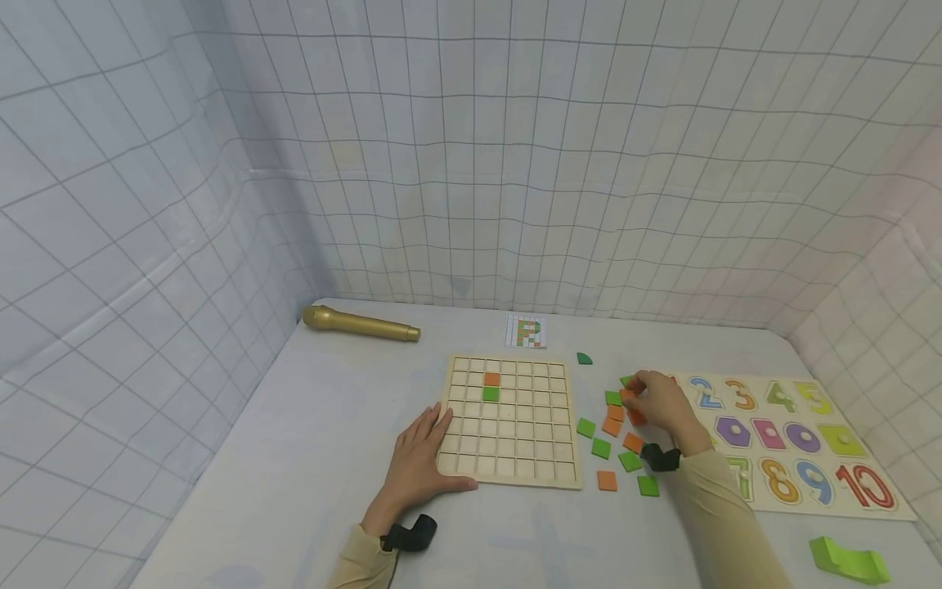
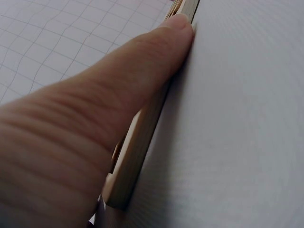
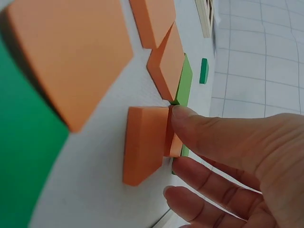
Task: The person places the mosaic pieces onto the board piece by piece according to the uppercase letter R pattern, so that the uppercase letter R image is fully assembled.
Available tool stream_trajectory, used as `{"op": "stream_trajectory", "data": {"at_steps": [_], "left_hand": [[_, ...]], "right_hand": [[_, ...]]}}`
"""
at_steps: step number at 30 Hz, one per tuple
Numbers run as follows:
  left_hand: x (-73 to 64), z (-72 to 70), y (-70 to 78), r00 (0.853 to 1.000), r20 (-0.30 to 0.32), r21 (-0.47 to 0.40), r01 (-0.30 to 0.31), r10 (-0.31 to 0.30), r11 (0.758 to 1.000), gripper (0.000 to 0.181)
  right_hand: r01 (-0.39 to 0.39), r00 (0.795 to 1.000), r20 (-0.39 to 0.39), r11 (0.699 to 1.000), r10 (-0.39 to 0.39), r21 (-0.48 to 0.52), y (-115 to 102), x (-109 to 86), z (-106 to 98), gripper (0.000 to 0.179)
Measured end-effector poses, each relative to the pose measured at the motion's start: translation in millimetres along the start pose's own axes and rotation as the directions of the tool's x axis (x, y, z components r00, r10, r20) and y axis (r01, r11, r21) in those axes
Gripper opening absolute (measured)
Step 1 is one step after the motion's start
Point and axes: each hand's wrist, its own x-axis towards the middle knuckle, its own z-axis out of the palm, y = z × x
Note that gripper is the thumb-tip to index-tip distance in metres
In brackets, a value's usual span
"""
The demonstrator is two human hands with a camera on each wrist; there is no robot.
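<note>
1. Closest in, the left hand [image 1: 419,462]: fingers stretched along the left side of a pale wooden grid board [image 1: 515,483], thumb well apart from them, on its near edge.
2. The board lies flat on the white bench [image 1: 287,458], an orange square tile [image 1: 491,379] and a green square tile [image 1: 491,394] in its squares.
3. Off to its right, the right hand [image 1: 662,407], thumb and forefinger pinching a thin orange tile [image 3: 173,142] among loose orange and green tiles [image 1: 601,447]; whether it's off the bench, can't tell.
4. Looks light and stiff, maybe slippery on the faces: opposite edges are the hold.
5. Right wrist view gives that pinch, partly masked from the head; left wrist view gives the board's thickness.
6. Farthest, head view only: a printed pattern card [image 1: 526,331], a gold microphone [image 1: 361,323].
</note>
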Motion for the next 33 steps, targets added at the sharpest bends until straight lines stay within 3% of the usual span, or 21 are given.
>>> {"op": "stream_trajectory", "data": {"at_steps": [10,17,33], "left_hand": [[-0.7,-0.8,0.1,1.000,-0.013,0.000,-0.011,0.011,1.000,0.115],[-0.9,0.2,-0.7,1.000,-0.017,0.012,-0.023,0.023,1.000,0.116],[-0.6,0.0,0.1,1.000,-0.009,0.021,-0.014,0.014,1.000,0.116]], "right_hand": [[0.013,1.000,0.021,1.000,-0.014,0.013,-0.5,3.2,-0.7,0.022],[-0.028,0.999,0.030,0.999,0.027,0.015,-4.6,-2.0,-2.0,0.024],[0.010,0.998,-0.067,1.000,-0.010,0.005,-8.6,-14.0,-0.6,0.016]]}}
